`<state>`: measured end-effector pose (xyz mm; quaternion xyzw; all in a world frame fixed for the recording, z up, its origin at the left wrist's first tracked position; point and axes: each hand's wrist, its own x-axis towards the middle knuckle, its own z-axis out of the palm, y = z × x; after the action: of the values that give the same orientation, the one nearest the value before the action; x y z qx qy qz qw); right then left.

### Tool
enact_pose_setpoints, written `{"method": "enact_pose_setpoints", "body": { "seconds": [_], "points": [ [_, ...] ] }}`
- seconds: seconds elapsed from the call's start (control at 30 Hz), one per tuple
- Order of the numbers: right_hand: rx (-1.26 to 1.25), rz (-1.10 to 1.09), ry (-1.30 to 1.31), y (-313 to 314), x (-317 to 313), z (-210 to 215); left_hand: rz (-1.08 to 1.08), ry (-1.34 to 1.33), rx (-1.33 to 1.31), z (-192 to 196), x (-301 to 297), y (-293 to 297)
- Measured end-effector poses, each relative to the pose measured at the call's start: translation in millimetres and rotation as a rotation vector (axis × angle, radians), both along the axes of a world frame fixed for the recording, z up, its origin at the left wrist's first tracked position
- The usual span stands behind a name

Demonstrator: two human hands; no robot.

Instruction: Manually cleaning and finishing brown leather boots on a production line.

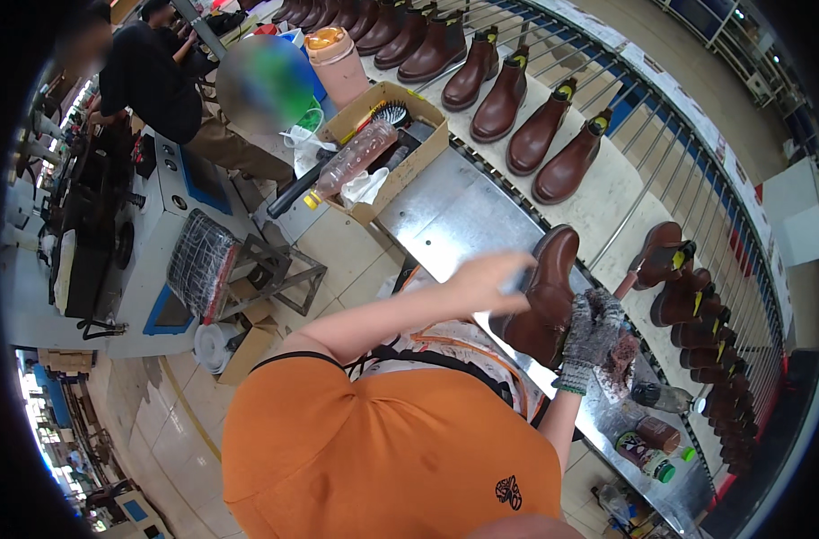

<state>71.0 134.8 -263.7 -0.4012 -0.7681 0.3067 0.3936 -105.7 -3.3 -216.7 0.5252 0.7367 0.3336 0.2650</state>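
Brown boot (553, 278) is over the metal desk (459, 207), blurred left hand (492, 282) at its left, gloved right hand (591, 334) at its right; how open their fingers are, or any grip, I cannot tell.

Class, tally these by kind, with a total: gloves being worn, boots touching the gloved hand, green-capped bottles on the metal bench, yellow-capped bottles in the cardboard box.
Glove: 1
Boot: 1
Green-capped bottles: 2
Yellow-capped bottle: 1
Total: 5
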Motion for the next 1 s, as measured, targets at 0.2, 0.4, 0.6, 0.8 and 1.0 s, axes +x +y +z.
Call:
{"method": "enact_pose_setpoints", "body": {
  "seconds": [0.2,0.4,0.6,0.8,1.0],
  "points": [
    [-0.185,-0.028,0.023,1,12,0,0.648,0.755,-0.324,9,-119,-60],
    [-0.006,0.052,0.011,10,14,-11,0.697,0.666,-0.092,-9,-152,-86],
    [-0.142,-0.018,0.016,3,19,-12,0.536,0.048,0.176,-12,-118,-8],
    [-0.064,-0.021,-0.031,7,25,-28,0.487,-0.667,0.043,-132,-61,39],
    [-0.282,-0.102,-0.027,9,37,-35,0.422,-0.668,0.168,-141,-18,37]
  ]
}}
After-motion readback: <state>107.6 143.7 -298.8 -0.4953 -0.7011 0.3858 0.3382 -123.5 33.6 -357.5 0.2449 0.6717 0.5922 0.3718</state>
